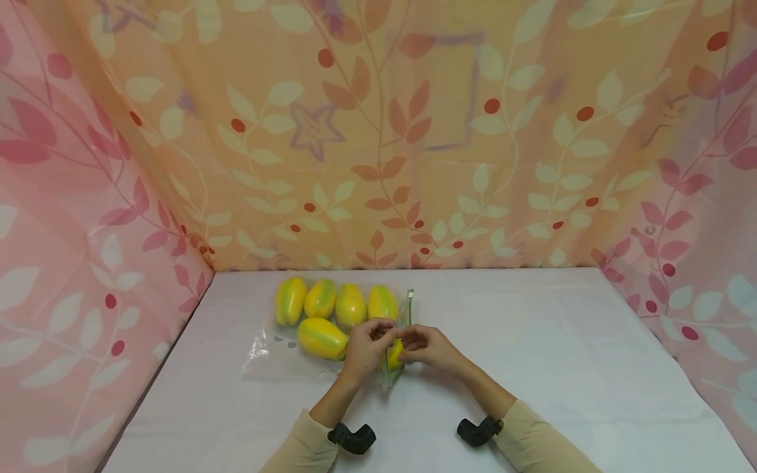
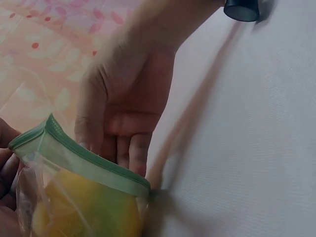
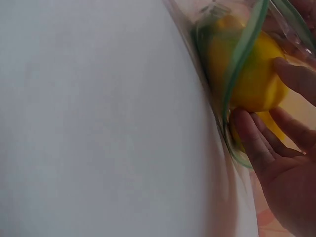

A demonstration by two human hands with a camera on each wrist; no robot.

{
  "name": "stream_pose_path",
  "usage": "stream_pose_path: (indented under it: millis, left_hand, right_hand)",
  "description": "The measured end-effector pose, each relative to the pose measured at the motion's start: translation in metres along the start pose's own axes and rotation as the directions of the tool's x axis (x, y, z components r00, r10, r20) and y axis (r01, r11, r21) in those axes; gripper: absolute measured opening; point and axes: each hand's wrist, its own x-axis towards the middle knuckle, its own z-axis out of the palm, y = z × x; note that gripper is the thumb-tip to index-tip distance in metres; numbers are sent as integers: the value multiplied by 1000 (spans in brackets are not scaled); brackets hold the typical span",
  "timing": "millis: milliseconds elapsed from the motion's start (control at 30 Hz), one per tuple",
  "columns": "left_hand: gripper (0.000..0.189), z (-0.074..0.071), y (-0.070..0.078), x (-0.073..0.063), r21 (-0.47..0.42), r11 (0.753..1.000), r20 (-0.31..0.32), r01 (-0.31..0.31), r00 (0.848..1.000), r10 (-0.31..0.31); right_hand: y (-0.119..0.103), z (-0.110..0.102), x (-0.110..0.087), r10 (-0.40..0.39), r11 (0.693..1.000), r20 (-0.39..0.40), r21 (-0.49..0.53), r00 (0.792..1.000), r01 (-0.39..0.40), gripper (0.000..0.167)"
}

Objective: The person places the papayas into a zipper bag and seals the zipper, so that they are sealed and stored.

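A clear zip bag (image 1: 266, 364) with a green zip edge lies on the table, its mouth facing right. Several oblong yellow-green fruits (image 1: 322, 338) resembling papayas are in it. At the mouth, my left hand (image 1: 368, 348) holds the bag's upper edge; only part of its fingers shows in the left wrist view. My right hand (image 1: 434, 348) is at the opening, fairly straight fingers (image 3: 254, 140) and thumb touching a yellow-green fruit (image 3: 254, 79) just inside. In the left wrist view the right hand's fingertips are hidden behind the green zip edge (image 2: 98, 160).
A white cloth covers the table (image 1: 532, 341). Patterned curtains (image 1: 378, 131) rise along its back and both sides. Black wrist mounts (image 1: 353, 439) sit on both forearms, low above the table.
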Motion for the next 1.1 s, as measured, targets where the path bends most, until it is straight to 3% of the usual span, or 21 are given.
stream_pose_path:
  millis: [200,300,400,533,700,1100]
  left_hand:
    - [22,-1,0,0,-15,999,-2,31,1000,-31]
    - [22,-2,11,-2,-6,999,7,51,999,-51]
    - [23,-2,12,-2,-6,998,3,68,998,-68]
    - [23,-1,0,1,-27,998,-13,50,999,-51]
    - [20,-2,-1,1,-22,999,-20,26,999,-26]
    - [21,-3,-2,1,-32,998,-9,57,998,-57]
  right_hand:
    - [0,7,2,-6,1000,-4,-14,1000,6,44]
    - [-5,5,1,-7,998,-31,-64,999,5,38]
    - [-4,4,1,13,995,-58,-97,998,-18,31]
    - [3,7,4,49,994,-96,-89,994,-57,24]
    - [2,8,8,31,991,-135,-122,990,-48,22]
    - [-15,-28,9,103,982,-218,-132,970,-134,20]
